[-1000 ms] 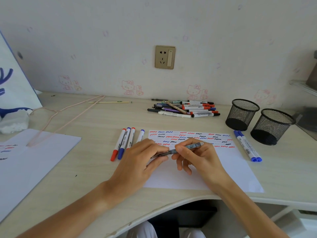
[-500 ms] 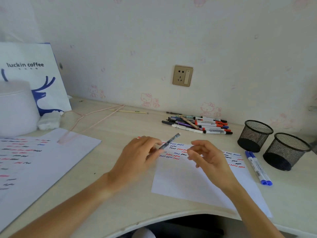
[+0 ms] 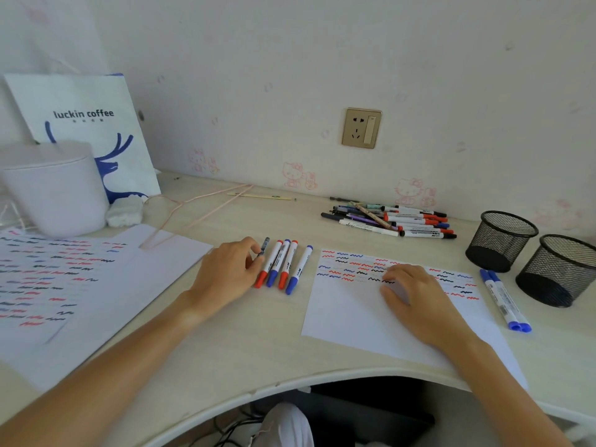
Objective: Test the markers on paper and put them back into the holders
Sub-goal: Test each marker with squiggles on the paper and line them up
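My left hand (image 3: 227, 272) holds a dark grey pen (image 3: 264, 246) by its lower end, at the left side of a row of red and blue capped markers (image 3: 283, 266) lying on the desk. My right hand (image 3: 411, 295) rests flat and empty on the test paper (image 3: 351, 314), which carries red, blue and black squiggles along its top. A pile of several markers and pens (image 3: 392, 219) lies near the wall. Two blue markers (image 3: 503, 298) lie right of the paper, beside two black mesh holders (image 3: 501, 240) (image 3: 559, 269) that look empty.
A larger sheet covered in squiggles (image 3: 61, 285) lies at the left. Behind it stand a white round container (image 3: 54, 188) and a coffee paper bag (image 3: 87, 124). A pink cord (image 3: 193, 208) trails across the desk. The desk's curved front edge (image 3: 290, 379) is close to me.
My left hand has carried the dark pen left from over the test paper down to the row of markers. My right hand let go of it and settled flat on the paper.
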